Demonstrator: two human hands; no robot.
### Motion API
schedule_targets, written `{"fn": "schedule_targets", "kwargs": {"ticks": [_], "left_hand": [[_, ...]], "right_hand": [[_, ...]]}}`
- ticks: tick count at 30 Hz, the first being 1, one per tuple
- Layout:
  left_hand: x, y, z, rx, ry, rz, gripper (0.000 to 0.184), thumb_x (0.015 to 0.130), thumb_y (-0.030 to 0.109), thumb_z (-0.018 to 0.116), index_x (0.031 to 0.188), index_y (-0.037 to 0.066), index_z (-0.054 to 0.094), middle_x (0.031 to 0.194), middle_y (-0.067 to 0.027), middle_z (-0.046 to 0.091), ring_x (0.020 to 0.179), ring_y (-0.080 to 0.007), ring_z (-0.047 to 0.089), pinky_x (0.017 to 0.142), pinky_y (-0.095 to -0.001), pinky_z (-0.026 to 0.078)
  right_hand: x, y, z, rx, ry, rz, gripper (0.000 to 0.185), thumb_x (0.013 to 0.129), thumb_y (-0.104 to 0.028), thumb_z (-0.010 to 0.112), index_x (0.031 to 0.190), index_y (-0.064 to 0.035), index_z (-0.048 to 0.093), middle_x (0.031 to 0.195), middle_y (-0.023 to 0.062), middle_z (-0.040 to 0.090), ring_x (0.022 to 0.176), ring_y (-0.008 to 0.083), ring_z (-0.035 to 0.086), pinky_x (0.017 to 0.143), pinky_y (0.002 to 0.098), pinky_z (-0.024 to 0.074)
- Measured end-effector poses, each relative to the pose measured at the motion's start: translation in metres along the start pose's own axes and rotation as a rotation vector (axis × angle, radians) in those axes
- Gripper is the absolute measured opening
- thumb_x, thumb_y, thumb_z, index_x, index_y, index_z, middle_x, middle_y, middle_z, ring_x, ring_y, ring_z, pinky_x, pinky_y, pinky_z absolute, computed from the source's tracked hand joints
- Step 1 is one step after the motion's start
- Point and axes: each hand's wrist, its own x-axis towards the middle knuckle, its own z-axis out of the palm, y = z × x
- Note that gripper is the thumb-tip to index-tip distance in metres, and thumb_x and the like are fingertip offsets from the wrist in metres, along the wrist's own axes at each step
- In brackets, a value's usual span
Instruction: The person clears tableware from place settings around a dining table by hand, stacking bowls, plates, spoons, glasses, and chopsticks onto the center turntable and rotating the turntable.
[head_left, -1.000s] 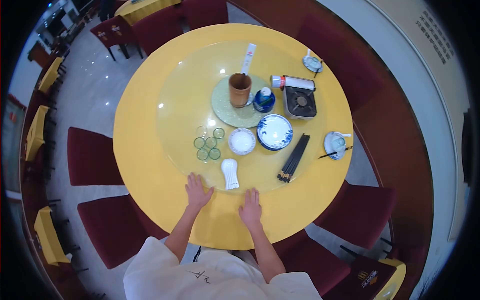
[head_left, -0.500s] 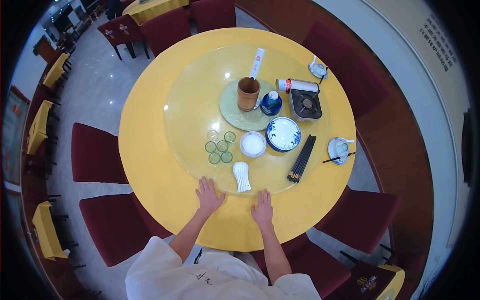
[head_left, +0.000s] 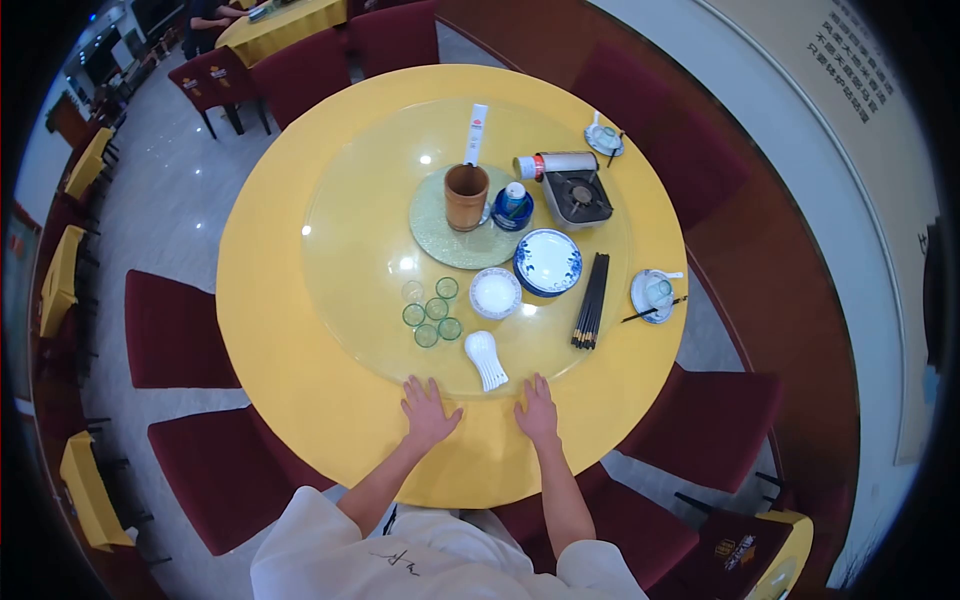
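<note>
My left hand point(head_left: 430, 413) lies palm down with fingers spread at the near rim of the glass turntable point(head_left: 350, 240). My right hand point(head_left: 537, 408) rests flat to its right, fingertips on the same rim. Just beyond and between them are several white spoons point(head_left: 486, 360) laid together. Green-tinted glasses point(head_left: 436, 309) stand in a cluster beyond my left hand. Small white bowls or plates point(head_left: 495, 293) and a stack of blue-patterned plates point(head_left: 548, 262) sit farther in. A bundle of black chopsticks point(head_left: 591, 302) lies at the right. Neither hand holds anything.
A bamboo cup point(head_left: 466, 197), a blue container with a bottle point(head_left: 513, 205) and a portable gas stove point(head_left: 578, 197) stand farther back. Place settings point(head_left: 655, 297) line the right edge of the yellow tablecloth point(head_left: 270, 300). Dark red chairs point(head_left: 178, 330) surround the table.
The turntable has swung slightly counterclockwise: the spoons went right, the chopsticks up and more upright. My hands have shifted right across the view, and the camera has turned a little.
</note>
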Motion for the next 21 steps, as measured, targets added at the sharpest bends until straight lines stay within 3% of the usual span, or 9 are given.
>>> {"fn": "schedule_targets", "kwargs": {"ticks": [5, 10, 14, 18, 21], "left_hand": [[-0.011, 0.006, 0.019, -0.033, -0.04, 0.081, 0.1, 0.076, 0.052, 0.067, 0.148, 0.0, 0.023, 0.148, -0.0419, 0.0, 0.137, -0.059, 0.003, 0.105, -0.0685, 0.018], [-0.024, 0.027, 0.038, -0.049, -0.068, 0.138, 0.097, 0.073, 0.049, 0.069, 0.147, 0.003, 0.028, 0.147, -0.0432, -0.002, 0.136, -0.0607, 0.003, 0.106, -0.0675, 0.017], [-0.04, 0.026, 0.053, -0.069, -0.099, 0.181, 0.09, 0.072, 0.048, 0.071, 0.145, 0.01, 0.036, 0.147, -0.0428, -0.002, 0.136, -0.0603, 0.003, 0.107, -0.0666, 0.016], [-0.043, 0.024, 0.073, -0.122, -0.131, 0.265, 0.08, 0.071, 0.046, 0.072, 0.139, 0.015, 0.045, 0.148, -0.0419, -0.002, 0.137, -0.0586, 0.003, 0.107, -0.0664, 0.016], [-0.051, 0.03, 0.068, -0.151, -0.152, 0.338, 0.07, 0.07, 0.037, 0.074, 0.133, 0.015, 0.051, 0.15, -0.038, 0.01, 0.139, -0.0535, 0.013, 0.109, -0.0621, 0.019]], "right_hand": [[-0.001, 0.022, -0.01, 0.033, 0.043, -0.033, 0.055, 0.079, -0.018, 0.066, 0.13, -0.0016, 0.052, 0.146, 0.0229, 0.038, 0.135, 0.0384, 0.036, 0.107, 0.0441, 0.0392], [0.009, 0.053, -0.034, 0.024, -0.068, 0.021, 0.053, 0.081, -0.02, 0.065, 0.129, -0.0001, 0.052, 0.147, 0.0233, 0.036, 0.135, 0.038, 0.037, 0.106, 0.0446, 0.0396], [-0.005, 0.045, -0.024, -0.087, -0.023, 0.127, 0.054, 0.083, -0.021, 0.063, 0.13, 0.0023, 0.05, 0.147, 0.0234, 0.035, 0.137, 0.038, 0.034, 0.108, 0.0453, 0.0367], [-0.045, 0.013, 0.006, 0.117, 0.18, 0.198, 0.058, 0.084, -0.02, 0.064, 0.133, 0.0054, 0.046, 0.147, 0.0272, 0.033, 0.138, 0.0413, 0.03, 0.111, 0.0435, 0.0334], [-0.086, -0.028, 0.037, 0.178, 0.124, 0.137, 0.059, 0.085, -0.018, 0.062, 0.135, 0.007, 0.043, 0.146, 0.0296, 0.032, 0.138, 0.0427, 0.029, 0.112, 0.0437, 0.0315]]}}
